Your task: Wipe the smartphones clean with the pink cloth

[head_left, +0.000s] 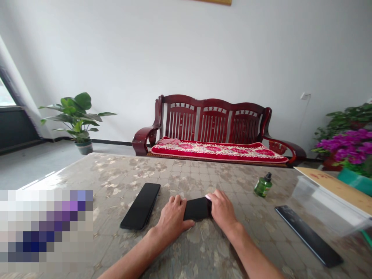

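Observation:
A small black phone [197, 209] lies crosswise low over the table, its two ends covered by my hands. My left hand [172, 212] has its fingers and thumb closed around the left end. At the right end, my right hand [222, 207] is closed with thumb and fingers on the edge; its palm side is hidden. Left of my left hand, a larger black phone [140, 206] rests flat on the table, dark screen up. A long dark slab like a phone [308, 234] lies slanted to the right of my right hand.
The table [188, 255] has a patterned, glossy cover. A green bottle [263, 186] with a black top stands right of centre. At the right edge are a clear plastic box [325, 209] and purple flowers [353, 145]. Behind the table stands a red wooden bench [213, 122].

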A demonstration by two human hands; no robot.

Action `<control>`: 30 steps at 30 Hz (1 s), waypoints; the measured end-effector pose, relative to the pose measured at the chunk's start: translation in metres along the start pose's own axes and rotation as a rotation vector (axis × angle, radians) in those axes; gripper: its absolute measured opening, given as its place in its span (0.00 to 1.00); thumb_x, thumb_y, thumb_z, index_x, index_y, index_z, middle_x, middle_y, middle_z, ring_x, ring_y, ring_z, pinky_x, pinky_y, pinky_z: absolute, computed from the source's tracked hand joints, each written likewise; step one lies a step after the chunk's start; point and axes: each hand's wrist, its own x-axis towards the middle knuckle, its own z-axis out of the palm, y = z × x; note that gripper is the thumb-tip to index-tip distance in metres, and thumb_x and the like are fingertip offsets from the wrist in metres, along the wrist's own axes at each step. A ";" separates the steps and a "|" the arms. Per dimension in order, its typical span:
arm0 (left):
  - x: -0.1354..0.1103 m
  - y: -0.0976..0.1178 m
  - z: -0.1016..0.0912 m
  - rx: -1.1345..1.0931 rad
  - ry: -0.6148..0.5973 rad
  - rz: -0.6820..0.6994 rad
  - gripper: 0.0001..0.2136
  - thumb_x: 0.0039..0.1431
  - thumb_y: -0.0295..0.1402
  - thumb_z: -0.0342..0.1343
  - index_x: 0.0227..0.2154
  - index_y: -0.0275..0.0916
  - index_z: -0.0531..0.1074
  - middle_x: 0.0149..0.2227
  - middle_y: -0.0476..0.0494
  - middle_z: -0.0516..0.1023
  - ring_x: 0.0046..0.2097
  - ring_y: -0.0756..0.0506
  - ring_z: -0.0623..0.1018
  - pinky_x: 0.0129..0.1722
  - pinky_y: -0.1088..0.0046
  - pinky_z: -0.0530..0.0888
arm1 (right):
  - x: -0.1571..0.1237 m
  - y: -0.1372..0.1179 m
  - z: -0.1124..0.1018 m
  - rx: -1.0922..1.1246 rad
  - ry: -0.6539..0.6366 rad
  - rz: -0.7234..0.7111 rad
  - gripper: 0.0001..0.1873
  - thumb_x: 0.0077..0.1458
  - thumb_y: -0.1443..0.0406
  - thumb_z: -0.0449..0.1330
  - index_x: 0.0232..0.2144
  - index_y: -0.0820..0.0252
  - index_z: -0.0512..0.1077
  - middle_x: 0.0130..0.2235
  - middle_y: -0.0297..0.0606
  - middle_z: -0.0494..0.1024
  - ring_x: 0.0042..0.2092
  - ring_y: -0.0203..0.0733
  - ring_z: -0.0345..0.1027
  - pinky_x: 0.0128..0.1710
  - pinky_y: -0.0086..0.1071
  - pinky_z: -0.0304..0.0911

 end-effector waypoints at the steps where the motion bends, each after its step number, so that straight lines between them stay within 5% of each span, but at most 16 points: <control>1: 0.000 0.000 0.000 0.000 0.002 0.002 0.26 0.50 0.46 0.62 0.49 0.37 0.71 0.48 0.37 0.72 0.51 0.36 0.69 0.50 0.63 0.69 | -0.003 -0.005 0.000 0.014 0.001 -0.026 0.15 0.63 0.72 0.50 0.39 0.55 0.76 0.38 0.39 0.74 0.42 0.41 0.66 0.43 0.30 0.58; 7: -0.002 0.001 -0.002 0.007 0.002 0.017 0.23 0.52 0.44 0.61 0.48 0.37 0.71 0.47 0.38 0.72 0.51 0.36 0.70 0.51 0.63 0.68 | -0.018 -0.038 0.000 0.123 -0.039 -0.264 0.13 0.65 0.69 0.51 0.39 0.53 0.76 0.38 0.36 0.74 0.43 0.40 0.66 0.44 0.30 0.58; 16: -0.001 0.007 0.004 0.116 -0.014 0.068 0.22 0.57 0.43 0.62 0.50 0.36 0.70 0.47 0.35 0.74 0.50 0.35 0.71 0.51 0.62 0.68 | -0.005 -0.006 -0.002 -0.001 -0.008 -0.019 0.16 0.62 0.72 0.50 0.39 0.54 0.77 0.39 0.40 0.74 0.43 0.42 0.67 0.43 0.31 0.59; 24: -0.003 0.007 0.010 0.119 0.007 0.093 0.20 0.57 0.42 0.61 0.48 0.35 0.71 0.47 0.35 0.74 0.50 0.35 0.71 0.52 0.61 0.67 | -0.018 -0.030 -0.001 0.131 -0.036 -0.291 0.16 0.64 0.70 0.50 0.43 0.51 0.76 0.38 0.37 0.74 0.43 0.39 0.66 0.44 0.29 0.58; 30: -0.003 0.006 0.012 0.091 0.017 0.078 0.20 0.57 0.43 0.60 0.48 0.37 0.71 0.47 0.36 0.73 0.50 0.36 0.70 0.51 0.61 0.68 | -0.009 -0.009 -0.007 0.037 -0.022 -0.051 0.16 0.63 0.71 0.50 0.40 0.54 0.77 0.38 0.39 0.75 0.43 0.41 0.67 0.44 0.30 0.60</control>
